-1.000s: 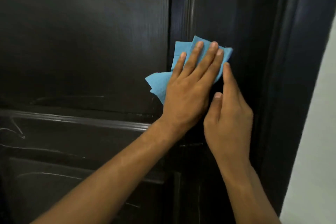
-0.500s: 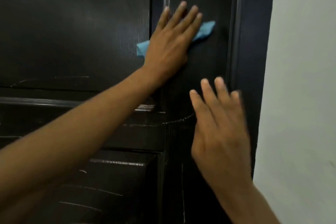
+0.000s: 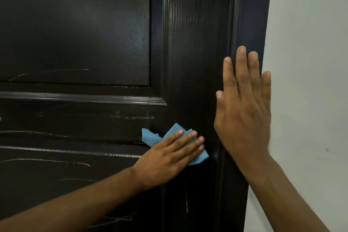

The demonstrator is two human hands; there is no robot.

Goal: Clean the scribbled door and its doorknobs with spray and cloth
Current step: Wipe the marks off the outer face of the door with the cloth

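— Left hand [image 3: 169, 152] first: where is it, and what is it doing?

— Flat, fingers straight and pointing up to the right, pressing the blue cloth [image 3: 152, 137] against the dark door [image 3: 75, 24], on the upright strip beside the lower panels. Half a second ago it was pressing the cloth higher up that strip, above the moulded rail [image 3: 81, 98]; now it lies below it.

— And the right hand [image 3: 244, 111]?

— Spread flat, fingers straight and pointing up, palm on the door's right edge, holding nothing. It was lower and blurred before.

— How does the cloth lie?

— Crumpled, its long axis slanting from upper left to lower right, corners sticking out on both sides of the fingers.

— Any writing or labels?

— Only pale scribbles [image 3: 45, 162] across the lower panels, nothing readable, plus a thin vertical scratch [image 3: 186, 199] below the cloth.

— Beyond that?

— A pale wall [image 3: 310, 43] right of the door.
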